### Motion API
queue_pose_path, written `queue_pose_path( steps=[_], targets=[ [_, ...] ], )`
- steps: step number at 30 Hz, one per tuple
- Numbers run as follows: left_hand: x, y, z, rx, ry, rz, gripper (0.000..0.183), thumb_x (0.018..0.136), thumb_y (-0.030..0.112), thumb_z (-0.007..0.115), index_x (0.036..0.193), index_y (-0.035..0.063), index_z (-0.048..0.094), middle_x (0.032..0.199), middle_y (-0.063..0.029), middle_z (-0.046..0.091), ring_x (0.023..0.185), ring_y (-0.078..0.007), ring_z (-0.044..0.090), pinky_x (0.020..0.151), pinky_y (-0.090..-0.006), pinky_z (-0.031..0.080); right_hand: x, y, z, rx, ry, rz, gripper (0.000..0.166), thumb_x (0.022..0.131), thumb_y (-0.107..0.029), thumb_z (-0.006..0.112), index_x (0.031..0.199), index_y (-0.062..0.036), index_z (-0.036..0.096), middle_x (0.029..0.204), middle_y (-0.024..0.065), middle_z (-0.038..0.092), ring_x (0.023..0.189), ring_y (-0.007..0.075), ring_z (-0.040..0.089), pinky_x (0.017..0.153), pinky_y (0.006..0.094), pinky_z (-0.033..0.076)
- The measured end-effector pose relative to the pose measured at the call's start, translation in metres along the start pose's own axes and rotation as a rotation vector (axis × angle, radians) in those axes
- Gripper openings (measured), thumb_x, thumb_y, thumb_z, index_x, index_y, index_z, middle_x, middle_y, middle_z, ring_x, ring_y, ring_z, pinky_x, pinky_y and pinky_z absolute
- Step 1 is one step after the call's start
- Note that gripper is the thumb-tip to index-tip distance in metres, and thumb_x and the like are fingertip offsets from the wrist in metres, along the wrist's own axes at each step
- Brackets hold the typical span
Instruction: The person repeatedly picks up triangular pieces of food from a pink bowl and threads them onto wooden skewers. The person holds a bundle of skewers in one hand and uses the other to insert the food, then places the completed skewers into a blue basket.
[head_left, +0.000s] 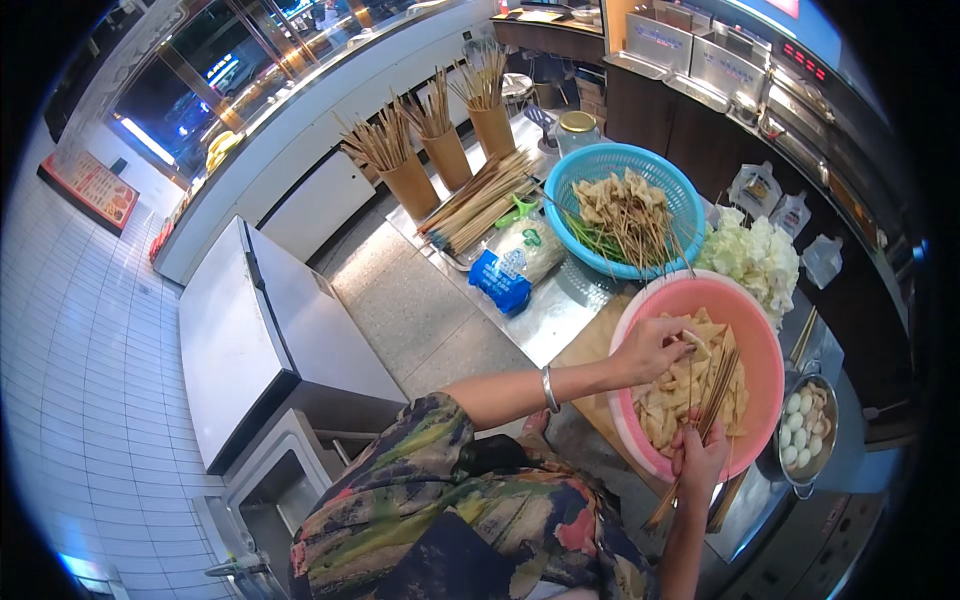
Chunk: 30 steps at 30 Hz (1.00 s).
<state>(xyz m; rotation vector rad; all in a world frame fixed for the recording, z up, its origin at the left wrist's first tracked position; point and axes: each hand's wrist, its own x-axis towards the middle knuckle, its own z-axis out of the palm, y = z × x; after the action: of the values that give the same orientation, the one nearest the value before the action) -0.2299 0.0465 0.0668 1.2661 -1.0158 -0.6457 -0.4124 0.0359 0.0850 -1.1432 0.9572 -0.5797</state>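
My left hand (660, 351), with a silver bangle at the wrist, pinches a pale yellow piece of what looks like tofu skin (697, 343) at the upper end of a thin skewer. Below it, my right hand (700, 454) is closed around a bundle of bamboo skewers (718, 390). Both hands are over a pink plastic basin (763, 330), where many similar flat pieces (664, 409) lie loose. Beyond the basin, a blue plastic colander (559, 184) holds skewered folded pieces (622, 202) and green vegetables (592, 244).
Pale cabbage leaves (754, 255) lie right of the colander. A metal pot (787, 469) holds peeled eggs (801, 427). Loose skewers (480, 199), a bagged white food (525, 251) and skewer-filled holders (409, 184) stand farther left. A white chest freezer (232, 345) and a sink (277, 487) are at left.
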Motion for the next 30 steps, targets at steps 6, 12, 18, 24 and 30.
queue_pose_path(
  steps=[6, 12, 18, 24, 30],
  targets=[
    [0.007, 0.009, -0.006, -0.151, -0.057, -0.242, 0.014, 0.083, 0.003, 0.051, 0.095, -0.0005, 0.057, 0.078, -0.0041, 0.057, 0.062, -0.0084, 0.054, 0.052, -0.0227, 0.046, 0.003, 0.007, -0.001, -0.018, -0.024, -0.122, 0.018, 0.082, -0.002, 0.046, 0.100, -0.0021, 0.047, 0.058, 0.0026, 0.048, 0.033, 0.0036, 0.031, 0.030, 0.0169, 0.022],
    [0.015, 0.003, -0.007, -0.484, -0.106, -0.507, 0.013, 0.084, 0.008, 0.052, 0.094, 0.0017, 0.058, 0.076, -0.0023, 0.057, 0.060, -0.0094, 0.056, 0.054, -0.0250, 0.051, 0.004, 0.014, 0.000, 0.007, -0.016, -0.198, 0.019, 0.083, -0.002, 0.046, 0.102, -0.0031, 0.046, 0.058, 0.0025, 0.048, 0.034, 0.0032, 0.031, 0.030, 0.0166, 0.022],
    [0.013, 0.001, -0.006, -0.477, -0.241, -0.545, 0.014, 0.084, 0.007, 0.052, 0.096, 0.0020, 0.057, 0.074, -0.0020, 0.057, 0.058, -0.0090, 0.056, 0.053, -0.0252, 0.052, 0.004, 0.018, -0.002, 0.046, -0.028, -0.199, 0.018, 0.083, -0.002, 0.046, 0.102, -0.0034, 0.046, 0.058, 0.0032, 0.048, 0.033, 0.0039, 0.031, 0.030, 0.0170, 0.022],
    [0.010, 0.004, 0.000, -0.297, -0.146, -0.272, 0.012, 0.083, 0.002, 0.052, 0.093, 0.0022, 0.058, 0.079, 0.0003, 0.056, 0.063, -0.0059, 0.051, 0.055, -0.0199, 0.044, 0.005, 0.013, -0.007, 0.015, -0.036, -0.164, 0.019, 0.082, -0.001, 0.047, 0.101, -0.0028, 0.046, 0.057, 0.0027, 0.047, 0.035, 0.0042, 0.033, 0.031, 0.0174, 0.023],
    [0.009, 0.007, 0.002, -0.155, -0.128, -0.173, 0.016, 0.079, -0.004, 0.053, 0.094, 0.0005, 0.059, 0.071, -0.0016, 0.056, 0.061, -0.0060, 0.053, 0.053, -0.0209, 0.046, 0.003, 0.004, -0.007, 0.022, -0.026, -0.095, 0.017, 0.081, 0.000, 0.048, 0.098, -0.0027, 0.047, 0.057, 0.0016, 0.047, 0.036, 0.0039, 0.033, 0.033, 0.0175, 0.023]
  ],
)
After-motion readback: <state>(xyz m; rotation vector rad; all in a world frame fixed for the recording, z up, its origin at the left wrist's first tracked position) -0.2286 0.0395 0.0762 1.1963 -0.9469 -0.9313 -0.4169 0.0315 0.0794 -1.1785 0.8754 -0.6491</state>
